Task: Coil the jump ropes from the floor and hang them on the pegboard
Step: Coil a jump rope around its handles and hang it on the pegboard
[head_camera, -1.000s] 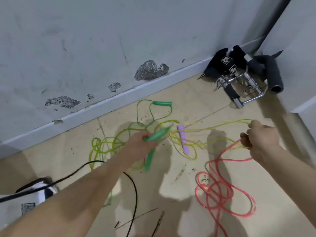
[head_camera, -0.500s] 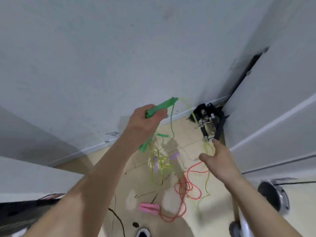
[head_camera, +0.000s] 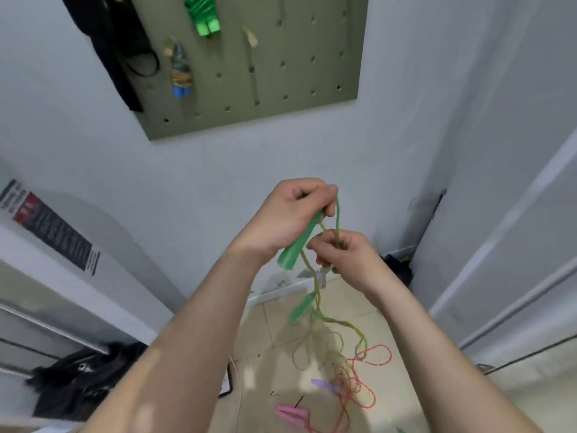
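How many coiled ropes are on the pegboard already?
2. On the pegboard, a green-handled coil hangs at the top edge, partly cropped; a blue-handled coil hangs lower, to its left. The black item at the left edge may hide another.

We logged: held handle (head_camera: 299, 242) green | held rope (head_camera: 337, 220) yellow-green | floor rope (head_camera: 352, 384) red | floor handles (head_camera: 292, 414) pink | pegboard (head_camera: 324, 39) olive, dotted with dark holes | hung coil (head_camera: 201, 7) bright green | tiles (head_camera: 274, 326) beige
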Available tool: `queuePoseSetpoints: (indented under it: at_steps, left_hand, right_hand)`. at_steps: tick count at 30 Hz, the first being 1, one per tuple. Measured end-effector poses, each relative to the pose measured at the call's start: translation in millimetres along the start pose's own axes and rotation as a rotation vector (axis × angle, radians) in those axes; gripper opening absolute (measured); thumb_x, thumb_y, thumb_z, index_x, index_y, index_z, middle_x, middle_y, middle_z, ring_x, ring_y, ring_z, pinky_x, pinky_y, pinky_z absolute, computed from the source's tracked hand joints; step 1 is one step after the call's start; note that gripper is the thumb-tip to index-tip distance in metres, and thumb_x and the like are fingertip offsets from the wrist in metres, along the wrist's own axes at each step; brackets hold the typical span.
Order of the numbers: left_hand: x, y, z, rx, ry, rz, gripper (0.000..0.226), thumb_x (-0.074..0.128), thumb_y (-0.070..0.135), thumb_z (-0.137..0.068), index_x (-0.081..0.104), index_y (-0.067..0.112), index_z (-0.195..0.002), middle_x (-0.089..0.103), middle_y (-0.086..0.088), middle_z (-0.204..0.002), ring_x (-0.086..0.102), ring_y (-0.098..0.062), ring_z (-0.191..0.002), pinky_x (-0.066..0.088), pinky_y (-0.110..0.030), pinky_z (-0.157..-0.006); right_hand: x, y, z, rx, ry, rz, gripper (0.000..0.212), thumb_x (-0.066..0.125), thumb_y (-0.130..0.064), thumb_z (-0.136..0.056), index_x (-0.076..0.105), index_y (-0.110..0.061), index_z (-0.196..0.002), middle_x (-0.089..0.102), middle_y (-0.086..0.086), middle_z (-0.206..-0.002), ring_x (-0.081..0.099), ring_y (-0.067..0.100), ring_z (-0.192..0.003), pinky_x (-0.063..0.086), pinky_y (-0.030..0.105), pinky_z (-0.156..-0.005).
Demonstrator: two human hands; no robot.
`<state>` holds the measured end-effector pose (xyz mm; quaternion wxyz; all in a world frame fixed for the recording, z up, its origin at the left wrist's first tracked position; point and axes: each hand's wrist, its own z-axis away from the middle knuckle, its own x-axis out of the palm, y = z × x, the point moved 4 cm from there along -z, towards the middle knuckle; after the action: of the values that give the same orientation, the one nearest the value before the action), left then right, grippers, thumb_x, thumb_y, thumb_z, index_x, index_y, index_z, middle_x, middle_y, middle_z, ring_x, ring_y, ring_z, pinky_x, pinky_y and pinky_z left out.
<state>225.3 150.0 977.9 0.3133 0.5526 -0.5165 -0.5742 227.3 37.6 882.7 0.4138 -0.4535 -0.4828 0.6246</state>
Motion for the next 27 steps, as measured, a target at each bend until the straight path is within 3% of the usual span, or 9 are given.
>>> queuePoseSetpoints:
  at_steps: [3,6,10,15,18,21,23,25,27]
  left_hand:
    - [-11.7,23.4,4.4,0.044,0.051,-0.022,0.035,0.05,0.022,-0.097,0.06,0.009,-0.066,0.046,0.0,-0.057,0.04,-0.011,-0.055,0.032,-0.022,-0.055]
    - [-25.1,28.2,9.0,0.012,0.096,-0.112,0.036,0.051,0.027,-0.096,0.063,0.011,-0.067,0.05,-0.007,-0.064,0.043,-0.015,-0.062,0.033,-0.028,-0.061]
    - [-36.9,23.5,22.5,-0.121,0.138,-0.185,0.041,0.048,0.033,-0.097,0.067,0.011,-0.069,0.058,-0.004,-0.065,0.048,-0.008,-0.056,0.037,-0.022,-0.058]
    - [-47.7,43.7,32.0,-0.073,0.334,-0.271,0.024,0.054,0.021,-0.091,0.074,0.021,-0.078,0.072,0.006,-0.073,0.063,-0.008,-0.076,0.045,-0.024,-0.071]
    - [-49.0,69.8,36.8,0.045,0.381,-0.251,0.023,0.053,0.01,-0.087,0.072,0.023,-0.089,0.072,0.004,-0.073,0.056,-0.006,-0.065,0.043,-0.015,-0.062]
    - [-47.3,91.8,39.6,0.172,0.35,-0.381,0.027,0.048,0.01,-0.088,0.066,0.025,-0.101,0.07,0.0,-0.069,0.046,-0.007,-0.051,0.038,-0.017,-0.05]
    - [-44.6,103.7,40.6,0.267,0.339,-0.522,0.026,0.045,0.014,-0.091,0.062,0.026,-0.105,0.065,-0.002,-0.064,0.049,-0.011,-0.052,0.042,-0.023,-0.052]
    - [-42.6,116.0,43.2,0.383,0.385,-0.587,0.023,0.044,0.013,-0.091,0.061,0.023,-0.104,0.059,-0.008,-0.06,0.051,-0.02,-0.055,0.045,-0.032,-0.056]
    - [-43.9,126.0,45.3,0.472,0.448,-0.509,0.021,0.045,0.009,-0.092,0.061,0.018,-0.102,0.057,-0.009,-0.061,0.053,-0.021,-0.057,0.045,-0.03,-0.058]
  right_hand:
    - [-7.4,-2.5,14.6,-0.001,0.012,-0.104,0.031,0.056,-0.022,-0.096,0.064,-0.012,-0.068,0.04,-0.004,-0.047,0.035,0.008,-0.044,0.031,0.019,-0.048]
    - [-26.9,-34.8,23.0,-0.028,0.024,-0.58,0.032,0.047,-0.021,-0.099,0.053,-0.011,-0.069,0.023,-0.007,-0.044,0.019,0.009,-0.04,0.016,0.021,-0.042]
    - [-61.1,-88.3,27.6,-0.165,0.141,-0.801,0.021,0.047,-0.009,-0.092,0.054,-0.011,-0.073,0.03,-0.006,-0.047,0.026,0.008,-0.042,0.021,0.02,-0.044]
    - [-80.9,-61.3,33.7,-0.067,0.492,-0.302,0.029,0.042,0.004,-0.077,0.059,-0.009,-0.058,0.044,0.005,-0.058,0.034,0.014,-0.047,0.028,0.023,-0.05]
    - [-62.2,-35.9,39.9,0.026,0.373,-0.042,0.025,0.048,0.001,-0.08,0.063,-0.009,-0.062,0.039,-0.006,-0.045,0.032,0.013,-0.048,0.025,0.023,-0.049]
    - [-36.3,-40.4,37.5,-0.033,0.194,0.273,0.013,0.059,-0.01,-0.083,0.069,-0.015,-0.091,0.051,-0.007,-0.06,0.047,0.012,-0.061,0.034,0.024,-0.057]
    - [-22.0,-51.4,34.7,-0.071,0.092,0.518,0.035,0.059,-0.018,-0.082,0.063,-0.018,-0.117,0.054,-0.005,-0.07,0.052,0.016,-0.075,0.037,0.026,-0.066]
    - [-13.3,-57.7,33.3,-0.077,0.03,0.686,0.054,0.058,-0.024,-0.083,0.05,-0.014,-0.136,0.062,0.003,-0.094,0.055,0.021,-0.096,0.038,0.026,-0.077]
    - [-9.8,-52.9,30.8,-0.018,-0.014,0.827,0.07,0.061,-0.035,-0.084,0.037,-0.01,-0.144,0.052,0.014,-0.129,0.048,0.027,-0.121,0.04,0.029,-0.092]
